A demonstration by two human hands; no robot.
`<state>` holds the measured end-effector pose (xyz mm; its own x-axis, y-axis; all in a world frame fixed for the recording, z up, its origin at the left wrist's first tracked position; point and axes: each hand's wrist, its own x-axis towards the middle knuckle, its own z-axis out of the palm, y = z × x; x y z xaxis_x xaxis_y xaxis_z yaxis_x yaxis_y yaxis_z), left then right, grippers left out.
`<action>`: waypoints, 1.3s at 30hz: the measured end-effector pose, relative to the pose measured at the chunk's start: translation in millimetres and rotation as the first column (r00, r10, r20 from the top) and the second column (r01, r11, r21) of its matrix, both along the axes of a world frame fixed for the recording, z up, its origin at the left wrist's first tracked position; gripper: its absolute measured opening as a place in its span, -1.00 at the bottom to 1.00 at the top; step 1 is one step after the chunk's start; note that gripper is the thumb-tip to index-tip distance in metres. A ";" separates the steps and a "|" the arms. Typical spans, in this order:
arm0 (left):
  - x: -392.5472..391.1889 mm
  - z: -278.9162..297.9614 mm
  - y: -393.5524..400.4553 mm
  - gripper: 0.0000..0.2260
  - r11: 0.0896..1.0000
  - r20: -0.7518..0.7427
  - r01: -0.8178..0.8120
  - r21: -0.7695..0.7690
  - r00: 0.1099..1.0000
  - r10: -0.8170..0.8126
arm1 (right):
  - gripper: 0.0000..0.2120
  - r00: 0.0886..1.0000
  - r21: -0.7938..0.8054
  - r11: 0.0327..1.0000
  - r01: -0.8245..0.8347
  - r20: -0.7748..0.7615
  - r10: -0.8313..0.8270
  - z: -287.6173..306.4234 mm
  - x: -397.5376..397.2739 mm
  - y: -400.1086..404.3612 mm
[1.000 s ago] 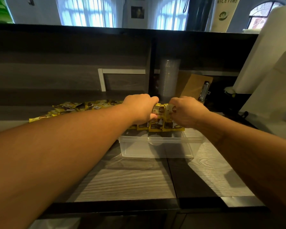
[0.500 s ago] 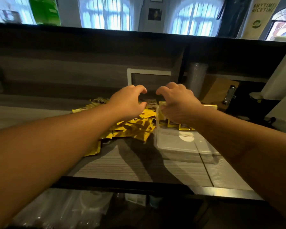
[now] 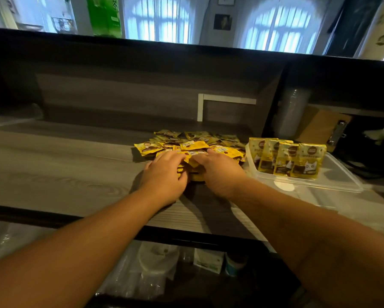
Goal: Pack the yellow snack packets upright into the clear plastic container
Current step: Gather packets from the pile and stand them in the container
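A loose pile of yellow snack packets (image 3: 193, 145) lies flat on the wooden counter. My left hand (image 3: 164, 172) and my right hand (image 3: 218, 172) lie side by side on the pile's near edge, fingers spread flat over the top packets. A small stack of packets (image 3: 196, 175) sits between the two hands. To the right stands the clear plastic container (image 3: 339, 174). Several yellow packets (image 3: 288, 158) stand upright in a row along its far side. The near part of the container holds nothing.
The grey wood counter (image 3: 64, 165) stretches away to the left. Behind the container stand a stack of clear cups (image 3: 292, 112) and a brown clipboard (image 3: 322, 127). A dark raised ledge backs the counter. Plastic-wrapped items (image 3: 157, 261) sit on a shelf below the front edge.
One second ago both hands held packets over the container. They let go, moved left with fingers open in the air, and now lie on the loose pile. The view has turned left.
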<state>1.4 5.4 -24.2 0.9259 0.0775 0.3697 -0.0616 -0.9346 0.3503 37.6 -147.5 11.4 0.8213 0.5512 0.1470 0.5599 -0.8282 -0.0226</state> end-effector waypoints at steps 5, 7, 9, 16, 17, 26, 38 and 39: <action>-2.2 -7.1 -1.2 -0.48 0.998 0.065 -0.035 -0.056 0.997 0.038 | -0.71 0.977 0.165 0.986 -0.008 0.212 -0.028 -15.5 0.8 -0.3; -2.0 -5.4 1.2 -0.44 0.991 0.048 -0.071 -0.111 0.996 0.077 | -0.76 0.974 0.360 0.933 0.009 0.207 -0.089 -16.6 -2.0 -1.2; -1.6 -4.4 2.3 -0.41 0.990 0.017 -0.094 -0.106 0.995 0.097 | -0.78 0.972 0.582 0.812 0.047 0.162 -0.172 -15.7 -4.8 -2.3; -3.0 -5.4 1.4 -0.68 0.997 0.072 -0.073 0.038 0.995 0.070 | -0.83 0.943 0.905 0.277 0.324 -0.286 -0.169 4.4 -18.4 -13.0; -2.8 -5.2 0.3 -0.72 0.997 0.078 -0.059 0.049 0.995 0.055 | -0.85 0.941 0.912 0.240 0.332 -0.301 -0.158 7.0 -19.9 -15.7; -9.1 14.9 -8.0 -0.71 0.984 0.092 0.019 0.180 0.995 -0.036 | -0.82 0.951 0.943 0.141 0.302 -0.287 -0.116 35.3 -32.8 -39.3; 2.2 83.7 -58.7 -0.84 0.510 0.140 0.075 -0.857 0.986 0.090 | -0.49 0.968 0.966 0.088 0.242 -0.235 -0.086 61.7 -41.3 -104.1; 3.3 86.6 -66.9 -0.80 0.485 0.142 0.094 -0.869 0.988 0.062 | -0.52 0.968 0.968 0.082 0.239 -0.231 -0.096 62.5 -40.8 -110.8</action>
